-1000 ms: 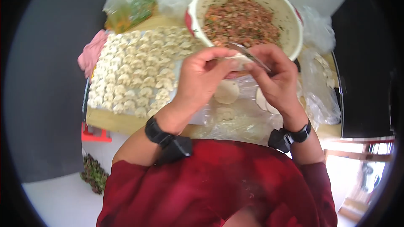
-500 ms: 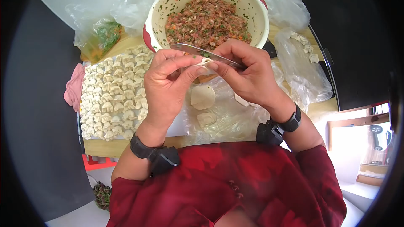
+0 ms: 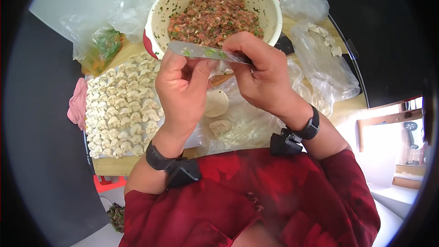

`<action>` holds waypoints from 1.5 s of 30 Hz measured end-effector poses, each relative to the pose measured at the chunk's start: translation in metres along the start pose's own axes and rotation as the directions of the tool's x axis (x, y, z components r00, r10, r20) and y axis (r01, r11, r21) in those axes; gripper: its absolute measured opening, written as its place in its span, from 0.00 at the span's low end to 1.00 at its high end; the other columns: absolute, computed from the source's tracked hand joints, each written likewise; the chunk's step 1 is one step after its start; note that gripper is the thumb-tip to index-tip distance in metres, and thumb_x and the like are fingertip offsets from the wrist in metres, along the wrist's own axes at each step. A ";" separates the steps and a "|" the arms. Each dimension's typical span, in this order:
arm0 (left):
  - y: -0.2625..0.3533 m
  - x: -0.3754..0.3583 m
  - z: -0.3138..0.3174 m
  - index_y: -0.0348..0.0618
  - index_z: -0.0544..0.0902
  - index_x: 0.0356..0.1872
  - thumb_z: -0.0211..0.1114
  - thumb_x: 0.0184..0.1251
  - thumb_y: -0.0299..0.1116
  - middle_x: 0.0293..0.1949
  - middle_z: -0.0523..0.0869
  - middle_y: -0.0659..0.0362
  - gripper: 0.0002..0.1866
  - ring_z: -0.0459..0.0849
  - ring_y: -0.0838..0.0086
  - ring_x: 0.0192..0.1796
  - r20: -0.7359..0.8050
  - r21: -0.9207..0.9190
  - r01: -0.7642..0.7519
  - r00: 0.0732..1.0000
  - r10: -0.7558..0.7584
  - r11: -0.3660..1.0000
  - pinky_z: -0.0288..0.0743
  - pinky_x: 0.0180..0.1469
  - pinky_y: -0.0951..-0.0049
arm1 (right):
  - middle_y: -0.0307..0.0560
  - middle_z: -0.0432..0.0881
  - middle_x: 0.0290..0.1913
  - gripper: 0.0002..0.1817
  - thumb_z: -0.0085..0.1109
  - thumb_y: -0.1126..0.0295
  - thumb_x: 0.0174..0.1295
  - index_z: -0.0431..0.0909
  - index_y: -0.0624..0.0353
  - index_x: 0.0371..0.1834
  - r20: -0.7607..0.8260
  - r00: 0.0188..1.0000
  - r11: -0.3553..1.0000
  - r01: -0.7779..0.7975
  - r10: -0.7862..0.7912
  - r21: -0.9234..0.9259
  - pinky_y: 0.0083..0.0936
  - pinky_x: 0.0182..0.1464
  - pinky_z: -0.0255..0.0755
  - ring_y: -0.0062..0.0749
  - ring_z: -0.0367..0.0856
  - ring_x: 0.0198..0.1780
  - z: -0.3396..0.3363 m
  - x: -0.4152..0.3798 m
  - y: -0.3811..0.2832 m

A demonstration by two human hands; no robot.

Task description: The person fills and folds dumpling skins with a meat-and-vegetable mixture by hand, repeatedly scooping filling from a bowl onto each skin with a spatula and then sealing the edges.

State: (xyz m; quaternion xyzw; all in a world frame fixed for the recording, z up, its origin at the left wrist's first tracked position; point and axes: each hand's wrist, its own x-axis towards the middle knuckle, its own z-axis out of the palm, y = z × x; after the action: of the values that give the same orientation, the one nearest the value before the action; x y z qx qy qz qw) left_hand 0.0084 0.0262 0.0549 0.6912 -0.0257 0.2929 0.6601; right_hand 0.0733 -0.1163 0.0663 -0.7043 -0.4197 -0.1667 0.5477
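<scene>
My left hand (image 3: 182, 82) is closed, with thumb and fingers pinching a dumpling (image 3: 222, 67), of which only a bit of pale dough shows between the hands. My right hand (image 3: 261, 71) grips a flat metal knife (image 3: 201, 51) with a rounded end and green flecks of filling on its blade. Its thumb also presses at the dumpling from the right. The blade covers part of the dough and the left fingertips. Just beyond the hands is a cream bowl (image 3: 157, 27) of minced meat filling (image 3: 215, 18) with chopped greens.
Rows of folded dumplings (image 3: 121, 110) cover a board at left. Round dough wrappers (image 3: 216, 104) lie on clear plastic (image 3: 247, 128) near my body. More dough pieces (image 3: 327, 39) sit in a bag at right. A pink cloth (image 3: 77, 103) and a bag of greens (image 3: 105, 48) are left.
The knife blade now sits flatter and lower over the dumpling, hiding more of it. My left fingers have curled in further. The whole view has shifted slightly.
</scene>
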 end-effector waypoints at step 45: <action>-0.007 -0.024 -0.011 0.36 0.84 0.44 0.63 0.65 0.20 0.41 0.86 0.58 0.08 0.84 0.78 0.43 0.597 0.289 0.256 0.705 -0.382 0.923 0.77 0.46 0.78 | 0.37 0.84 0.31 0.09 0.65 0.65 0.58 0.84 0.53 0.41 -0.032 0.821 0.740 -0.530 0.570 -0.413 0.24 0.36 0.72 0.21 0.77 0.30 -0.260 -0.028 0.188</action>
State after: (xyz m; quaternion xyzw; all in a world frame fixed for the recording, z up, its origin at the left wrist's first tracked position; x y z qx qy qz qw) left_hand -0.0126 0.0289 0.0375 0.8007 -0.1027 -0.0801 0.5847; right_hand 0.2607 -0.3742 0.0175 -0.9012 -0.1750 -0.0462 0.3937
